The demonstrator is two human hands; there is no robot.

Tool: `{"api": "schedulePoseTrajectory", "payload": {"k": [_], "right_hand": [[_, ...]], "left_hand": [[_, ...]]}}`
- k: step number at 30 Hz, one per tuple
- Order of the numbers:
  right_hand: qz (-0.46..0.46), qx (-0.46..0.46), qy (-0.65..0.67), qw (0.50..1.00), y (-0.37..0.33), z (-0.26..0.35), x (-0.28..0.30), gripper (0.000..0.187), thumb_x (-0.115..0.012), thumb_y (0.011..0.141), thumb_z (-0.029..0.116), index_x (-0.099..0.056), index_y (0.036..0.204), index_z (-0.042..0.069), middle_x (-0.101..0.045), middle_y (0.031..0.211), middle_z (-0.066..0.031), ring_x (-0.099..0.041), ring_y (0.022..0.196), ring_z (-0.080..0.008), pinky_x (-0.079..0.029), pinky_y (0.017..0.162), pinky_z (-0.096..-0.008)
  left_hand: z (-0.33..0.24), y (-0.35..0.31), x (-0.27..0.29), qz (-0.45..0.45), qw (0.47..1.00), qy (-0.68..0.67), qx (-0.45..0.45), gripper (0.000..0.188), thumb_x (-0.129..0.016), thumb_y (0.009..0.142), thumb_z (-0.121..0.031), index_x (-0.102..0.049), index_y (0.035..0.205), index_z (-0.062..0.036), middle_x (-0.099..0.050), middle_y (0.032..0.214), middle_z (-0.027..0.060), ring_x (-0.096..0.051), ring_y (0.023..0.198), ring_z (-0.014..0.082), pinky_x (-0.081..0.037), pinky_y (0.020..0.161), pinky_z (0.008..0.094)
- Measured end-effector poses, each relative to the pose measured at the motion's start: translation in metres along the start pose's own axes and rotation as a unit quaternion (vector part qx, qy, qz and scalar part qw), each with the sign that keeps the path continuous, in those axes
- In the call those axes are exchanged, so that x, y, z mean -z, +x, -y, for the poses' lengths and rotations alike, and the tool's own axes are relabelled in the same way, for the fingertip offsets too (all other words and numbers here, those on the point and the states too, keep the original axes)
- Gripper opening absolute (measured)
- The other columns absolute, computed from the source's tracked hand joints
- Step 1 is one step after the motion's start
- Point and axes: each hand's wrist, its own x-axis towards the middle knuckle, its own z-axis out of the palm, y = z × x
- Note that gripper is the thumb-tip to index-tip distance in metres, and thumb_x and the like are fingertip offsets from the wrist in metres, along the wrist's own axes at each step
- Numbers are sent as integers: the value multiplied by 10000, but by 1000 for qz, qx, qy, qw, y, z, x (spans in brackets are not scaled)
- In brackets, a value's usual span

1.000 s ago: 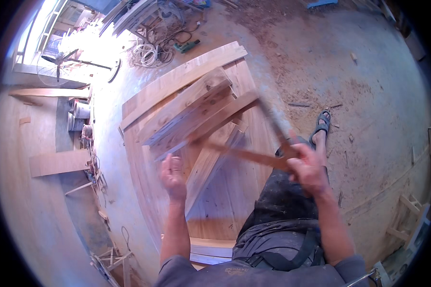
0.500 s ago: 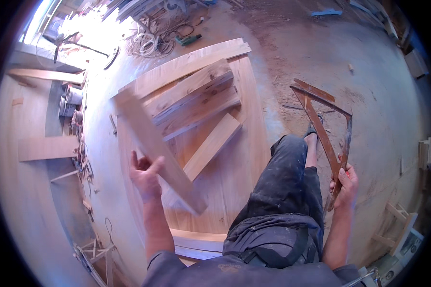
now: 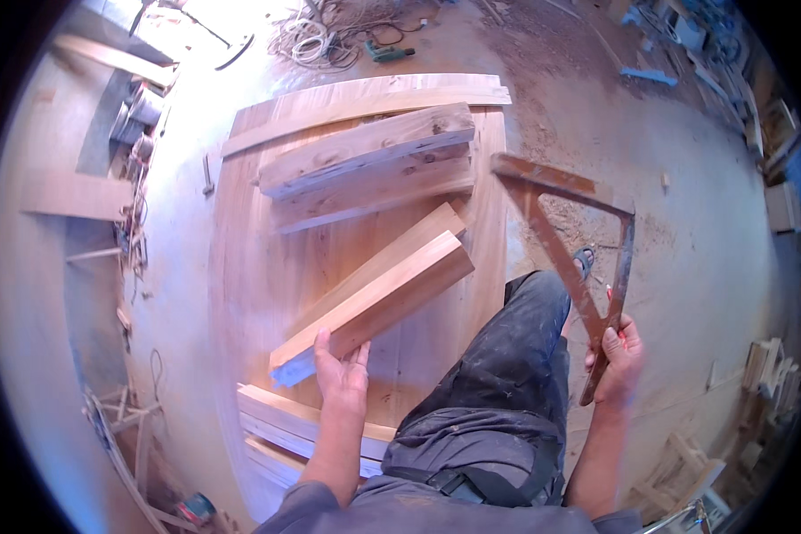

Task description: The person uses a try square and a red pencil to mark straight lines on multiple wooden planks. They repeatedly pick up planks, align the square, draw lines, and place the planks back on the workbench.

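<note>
Broad wooden panel (image 3: pixel 243 231), on it knotty beams (image 3: pixel 374 147), a long strip (image 3: pixel 365 109)

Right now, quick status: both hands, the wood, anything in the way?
Left hand gripping wooden block near one end. Right hand holding brown triangular frame at its lower end. Possibly in the way: another block close beyond, on wooden panel.

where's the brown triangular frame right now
In the head view, the brown triangular frame is right of centre, its lower end held in the right hand, with the dark trousers to its lower left.
</note>
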Motion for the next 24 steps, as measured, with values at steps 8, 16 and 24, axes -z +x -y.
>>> {"api": "schedulePoseTrajectory", "payload": {"k": [8, 16, 24], "right_hand": [[99, 2, -112, 989, -2, -6, -31, 236, -619, 1041, 63, -622, 1271, 15, -670, 892, -26, -596, 617, -93, -511, 548, -245], [191, -82, -148, 967, 8, -8, -91, 273, -627, 1025, 44, -615, 1295, 3, -639, 921, -20, -605, 672, -82, -531, 558, -240], [290, -145, -203, 924, 12, -47, -150, 315, -662, 1006, 49, -627, 1307, -35, -679, 928, -57, -624, 627, -99, -536, 578, -270]], "left_hand": [[7, -3, -3, 32, 998, 29, 38, 661, -759, 980, -460, -484, 1450, -85, -546, 1320, 164, -601, 1181, 321, -636, 902, 486], [5, -17, -38, 13, 998, 15, 67, 611, -735, 1006, -458, -518, 1384, -30, -599, 1301, 202, -673, 1145, 385, -673, 821, 489], [-7, -21, 1, 199, 966, 153, 62, 247, -613, 1084, -194, -610, 1221, 11, -723, 1121, 198, -717, 1092, 357, -632, 845, 410]]}}
